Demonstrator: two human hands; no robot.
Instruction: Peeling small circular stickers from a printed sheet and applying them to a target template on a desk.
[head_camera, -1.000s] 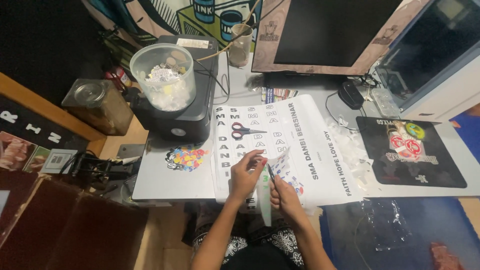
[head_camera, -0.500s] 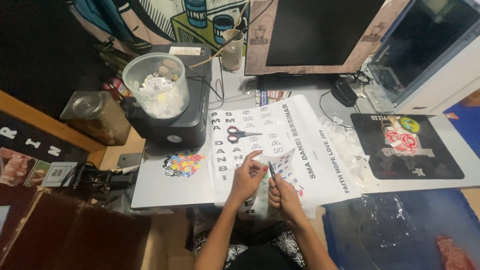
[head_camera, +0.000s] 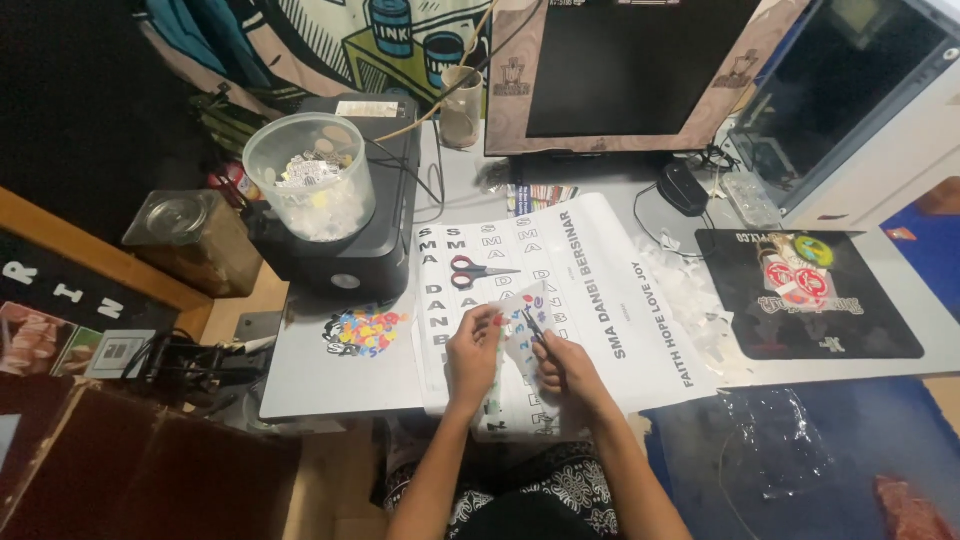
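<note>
Head view: left hand (head_camera: 472, 345) has lifted sticker sheet (head_camera: 515, 325) off the paper; right hand (head_camera: 560, 362) still pinches tweezers (head_camera: 533, 322), picking continues.

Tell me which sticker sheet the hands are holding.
The small sheet, lifted between left hand and right hand; the colourful one lies untouched on the desk, left.

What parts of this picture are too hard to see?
- Head view: the thin tool in the right hand is too small to identify.
- The small sheet is partly covered by the left hand.
- The monitor is cut off by the top edge.
</note>
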